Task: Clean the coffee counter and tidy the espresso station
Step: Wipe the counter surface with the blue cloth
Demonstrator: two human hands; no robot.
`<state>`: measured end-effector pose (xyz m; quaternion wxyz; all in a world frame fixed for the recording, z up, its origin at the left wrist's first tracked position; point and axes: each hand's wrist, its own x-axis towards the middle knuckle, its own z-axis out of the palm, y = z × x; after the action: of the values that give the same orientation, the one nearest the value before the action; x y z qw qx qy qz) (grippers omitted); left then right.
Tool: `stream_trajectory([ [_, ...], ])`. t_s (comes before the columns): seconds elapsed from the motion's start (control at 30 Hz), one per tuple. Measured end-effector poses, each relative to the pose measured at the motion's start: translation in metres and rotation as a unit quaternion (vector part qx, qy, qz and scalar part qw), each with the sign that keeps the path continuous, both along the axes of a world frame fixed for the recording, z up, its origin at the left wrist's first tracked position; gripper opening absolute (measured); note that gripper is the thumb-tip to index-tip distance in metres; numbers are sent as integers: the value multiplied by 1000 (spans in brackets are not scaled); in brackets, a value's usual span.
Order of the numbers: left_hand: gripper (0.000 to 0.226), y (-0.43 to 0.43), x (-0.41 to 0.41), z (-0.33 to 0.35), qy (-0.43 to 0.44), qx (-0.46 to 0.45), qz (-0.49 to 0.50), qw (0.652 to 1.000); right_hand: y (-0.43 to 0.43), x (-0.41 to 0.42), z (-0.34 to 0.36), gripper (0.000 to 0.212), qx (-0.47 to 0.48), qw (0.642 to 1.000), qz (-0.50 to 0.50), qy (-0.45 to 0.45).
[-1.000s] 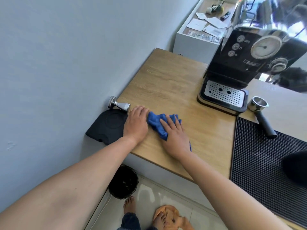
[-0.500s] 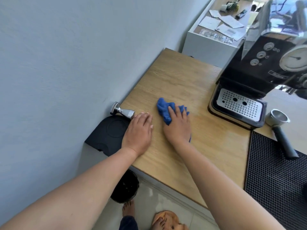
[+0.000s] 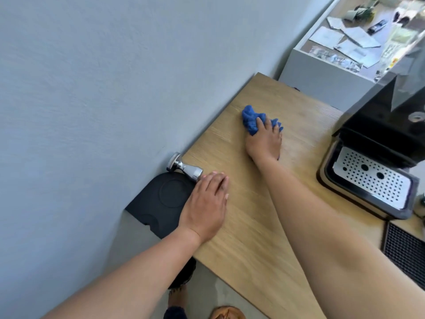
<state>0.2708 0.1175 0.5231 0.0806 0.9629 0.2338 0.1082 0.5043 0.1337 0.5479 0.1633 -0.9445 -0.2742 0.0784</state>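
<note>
As the right hand (image 3: 264, 146) presses the blue cloth (image 3: 249, 122), fingers spread, wiping the surface (image 3: 253, 238) seems underway. Left hand (image 3: 204, 203) lies flat, fingers together; next needs even pressure.

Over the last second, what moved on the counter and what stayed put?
The right hand, pressing the blue cloth, has slid it away across the wooden counter, farther from the left hand and toward the far end. The left hand stays flat at the near corner, beside the tamper and black mat, which have not moved.
</note>
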Motion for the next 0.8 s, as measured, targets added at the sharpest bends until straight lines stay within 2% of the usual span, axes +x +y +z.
stream_trajectory([
  [0.13,49,1,0,-1,-4,-1,2,1000,29,-16,0,57,12,980,199,3],
  [0.27,49,1,2,-1,-4,1,8,1000,-8,-23,4,66,19,922,385,43],
  [0.33,49,1,2,-2,-3,2,11,1000,-38,-15,3,74,22,898,434,62],
  [0.37,49,1,2,-3,-4,4,12,1000,-52,-8,2,76,25,896,438,64],
  [0.43,49,-1,3,-3,-13,10,11,1000,-65,15,-4,74,35,918,393,43],
  [0.53,49,-1,3,-2,-26,23,11,999,-40,37,-5,62,50,974,221,6],
  [0.6,49,-1,3,-3,-32,28,9,999,-10,34,1,59,29,989,145,5],
  [0.67,48,-1,3,-4,-39,28,5,999,18,24,2,60,19,989,145,4],
  [0.8,38,2,2,-4,-68,7,-22,997,30,-5,-3,62,27,963,267,5],
])
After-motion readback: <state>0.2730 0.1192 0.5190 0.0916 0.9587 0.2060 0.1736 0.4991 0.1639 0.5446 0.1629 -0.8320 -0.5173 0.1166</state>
